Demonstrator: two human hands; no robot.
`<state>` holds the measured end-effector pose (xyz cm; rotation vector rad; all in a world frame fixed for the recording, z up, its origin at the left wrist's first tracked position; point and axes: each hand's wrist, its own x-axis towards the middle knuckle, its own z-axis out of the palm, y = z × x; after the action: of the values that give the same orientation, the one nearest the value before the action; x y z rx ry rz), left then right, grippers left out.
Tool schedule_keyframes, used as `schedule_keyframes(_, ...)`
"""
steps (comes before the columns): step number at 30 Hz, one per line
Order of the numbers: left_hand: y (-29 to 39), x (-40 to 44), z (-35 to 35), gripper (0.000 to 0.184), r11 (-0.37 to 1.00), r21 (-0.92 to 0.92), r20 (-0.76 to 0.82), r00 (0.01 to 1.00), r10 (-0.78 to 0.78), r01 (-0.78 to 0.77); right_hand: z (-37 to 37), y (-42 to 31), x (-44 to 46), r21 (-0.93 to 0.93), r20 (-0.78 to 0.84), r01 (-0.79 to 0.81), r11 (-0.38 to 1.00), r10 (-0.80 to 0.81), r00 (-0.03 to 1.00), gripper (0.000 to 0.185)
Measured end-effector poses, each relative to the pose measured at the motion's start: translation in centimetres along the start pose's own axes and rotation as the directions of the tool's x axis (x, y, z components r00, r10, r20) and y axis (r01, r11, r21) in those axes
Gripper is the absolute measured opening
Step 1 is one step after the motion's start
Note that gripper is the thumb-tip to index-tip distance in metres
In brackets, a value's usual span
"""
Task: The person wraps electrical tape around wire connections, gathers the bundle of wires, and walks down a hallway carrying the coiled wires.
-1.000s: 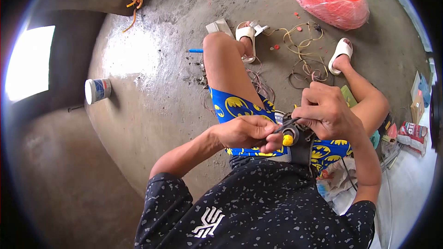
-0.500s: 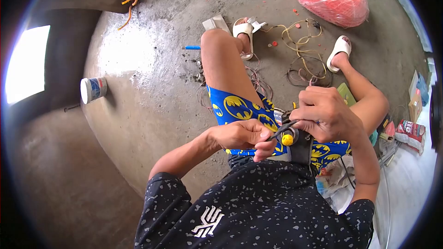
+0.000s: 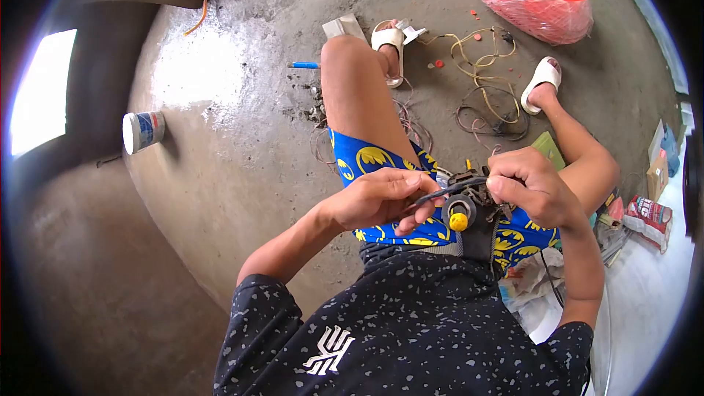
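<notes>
A short black cable [image 3: 444, 193] stretches between my hands above my lap. My left hand [image 3: 381, 196] holds its left end loosely across the curled fingers, with the thumb raised a little off it. At the other end, my right hand [image 3: 534, 185] pinches the cable between thumb and bent forefinger. Right below the cable, a dark tool belt [image 3: 480, 238] at my waist carries a yellow-tipped tool [image 3: 458, 221] in a round holder. More tools sit in the belt, partly hidden by the cable and my right hand.
Loose yellowish wire [image 3: 469, 66] lies tangled between my feet. A plastic-wrapped coil of orange tubing [image 3: 524, 0] is at the far right. A white bucket [image 3: 144, 132] lies at left, and a blue tool handle [image 3: 303, 65] is by my knee. A printed bag [image 3: 648, 220] sits at right.
My left hand has loosened, its thumb lifting from the cable. My right hand has shifted slightly right, and more of the cable shows between the hands.
</notes>
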<state>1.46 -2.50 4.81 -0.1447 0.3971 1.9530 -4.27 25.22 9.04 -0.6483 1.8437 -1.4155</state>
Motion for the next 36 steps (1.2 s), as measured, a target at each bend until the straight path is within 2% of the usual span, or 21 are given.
schedule_keyframes(1,0.1,0.0,0.5,0.049,0.942,0.334,-0.112,0.99,0.083,-0.041,0.2,0.2,0.0,-0.01,-0.003,-0.011,1.0,0.011,1.0,0.028)
schedule_keyframes(2,0.4,0.2,1.2,0.051,0.773,0.633,-0.188,0.962,0.196,-0.034,0.4,0.3,0.0,-0.019,-0.008,-0.022,1.0,0.022,1.0,0.029)
schedule_keyframes(3,0.7,0.3,2.7,0.045,0.626,0.78,-0.222,0.926,0.305,-0.019,0.5,-0.1,0.2,-0.021,-0.014,-0.029,0.999,0.028,1.0,0.029)
schedule_keyframes(5,1.5,0.9,5.3,0.032,0.133,0.989,-0.125,0.882,0.455,0.071,1.0,-1.1,0.6,-0.052,-0.036,-0.065,0.996,0.063,0.997,0.03)
schedule_keyframes(6,1.5,0.9,5.7,0.032,0.132,0.989,-0.116,0.884,0.453,0.062,0.9,-0.8,0.6,-0.096,-0.037,-0.055,0.994,0.052,0.998,0.023)
schedule_keyframes(7,1.5,0.8,6.0,0.026,0.205,0.972,-0.201,0.868,0.453,0.118,0.8,-1.1,0.5,-0.102,-0.044,-0.059,0.993,0.055,0.998,0.023)
schedule_keyframes(8,1.5,0.7,6.1,0.02,0.276,0.945,-0.286,0.848,0.446,0.173,0.6,-1.5,0.3,-0.028,-0.024,-0.101,0.995,0.1,0.995,0.018)
schedule_keyframes(9,1.5,0.3,5.6,0.019,0.415,0.898,-0.341,0.824,0.451,0.145,0.5,-1.8,0.2,0.047,-0.002,-0.143,0.989,0.143,0.99,0.015)
schedule_keyframes(11,1.6,-1.0,4.2,0.024,0.57,0.821,-0.399,0.748,0.531,0.033,-0.5,-0.4,-0.1,0.107,-0.008,-0.202,0.973,0.204,0.979,0.017)
schedule_keyframes(13,1.8,-2.7,2.4,0.027,0.567,0.823,-0.392,0.743,0.543,0.019,-1.3,3.0,-0.4,-0.152,-0.114,0.084,0.985,-0.102,0.988,0.016)
schedule_keyframes(15,1.8,-4.2,1.4,0.03,0.567,0.824,-0.396,0.727,0.561,0.011,-1.9,3.2,-1.1,-0.107,-0.132,0.061,0.992,-0.075,0.988,0.013)
schedule_keyframes(17,1.5,-5.5,1.1,0.034,0.598,0.801,-0.45,0.675,0.585,0.015,-2.6,1.5,-1.8,-0.09,-0.224,-0.055,0.994,0.034,0.974,0.009)
schedule_keyframes(19,1.5,-6.0,1.8,0.034,0.622,0.783,-0.468,0.671,0.575,0.014,-2.8,1.1,-2.2,-0.069,-0.221,-0.051,0.996,0.034,0.975,0.008)
schedule_keyframes(21,1.4,-6.0,2.5,0.026,0.476,0.879,-0.364,0.689,0.627,0.032,-3.0,0.5,-2.6,-0.165,-0.258,0.057,0.985,-0.099,0.961,0.009)
schedule_keyframes(22,1.5,-6.0,2.9,0.012,0.453,0.891,-0.357,0.666,0.655,0.033,-3.1,0.8,-2.8,-0.156,-0.266,0.093,0.983,-0.132,0.955,0.01)
schedule_keyframes(23,1.5,-5.9,3.1,0.012,0.459,0.888,-0.352,0.668,0.656,0.018,-3.1,0.8,-2.8,-0.168,-0.262,0.081,0.982,-0.124,0.957,0.01)
schedule_keyframes(25,1.5,-5.8,3.1,0.015,-0.052,0.992,-0.028,0.596,0.803,0.117,-2.9,0.4,-2.8,-0.126,-0.323,0.203,0.971,-0.234,0.917,0.011)
schedule_keyframes(26,1.5,-5.8,3.1,0.025,-0.185,0.974,0.075,0.584,0.808,0.13,-2.8,-0.5,-3.0,-0.145,-0.348,0.121,0.982,-0.165,0.923,0.015)
schedule_keyframes(27,1.4,-5.7,3.1,0.025,-0.174,0.977,0.075,0.578,0.813,0.119,-2.8,-0.8,-3.2,-0.153,-0.342,0.109,0.982,-0.157,0.927,0.015)
schedule_keyframes(29,1.1,-5.6,3.0,0.023,-0.357,0.924,0.231,0.54,0.809,0.14,-2.9,-1.1,-3.2,-0.229,-0.352,0.131,0.965,-0.208,0.913,0.014)
schedule_keyframes(36,0.4,-5.9,2.6,0.028,-0.461,0.872,0.363,0.42,0.832,0.161,-2.6,-1.8,-2.5,-0.318,-0.339,0.21,0.925,-0.318,0.885,0.012)
